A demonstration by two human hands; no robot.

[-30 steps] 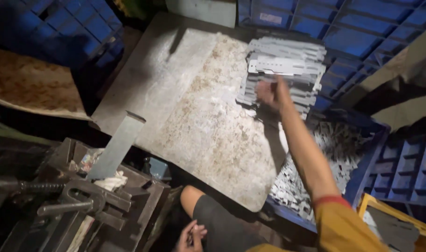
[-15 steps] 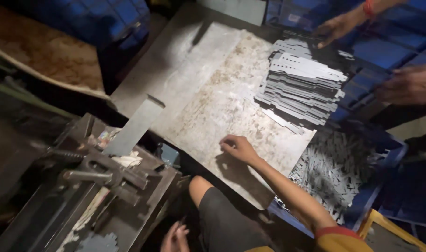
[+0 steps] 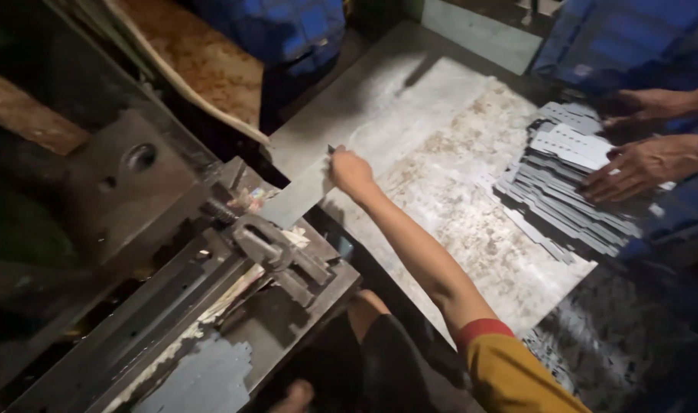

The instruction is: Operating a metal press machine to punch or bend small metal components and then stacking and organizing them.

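My right hand [image 3: 350,171] reaches out over the table and closes on the upper end of a flat grey metal strip [image 3: 295,197]. The strip slopes down from the table's left edge onto the press machine [image 3: 269,248]. Only a small part of my left hand [image 3: 297,395] shows at the bottom edge by my knee, and its fingers are hidden. A stack of punched grey metal plates [image 3: 551,191] lies on the right side of the worn metal table [image 3: 441,130], well away from my hand.
A co-worker's two hands [image 3: 643,164] rest on the plate stack. Blue crates [image 3: 288,30] stand at the back and right. A bin of metal scrap [image 3: 616,344] sits at lower right. A dark machine block [image 3: 127,176] fills the left.
My right hand left the plate stack, crossed the table to the left and took hold of the strip's end. The co-worker's hands came down onto the stack.
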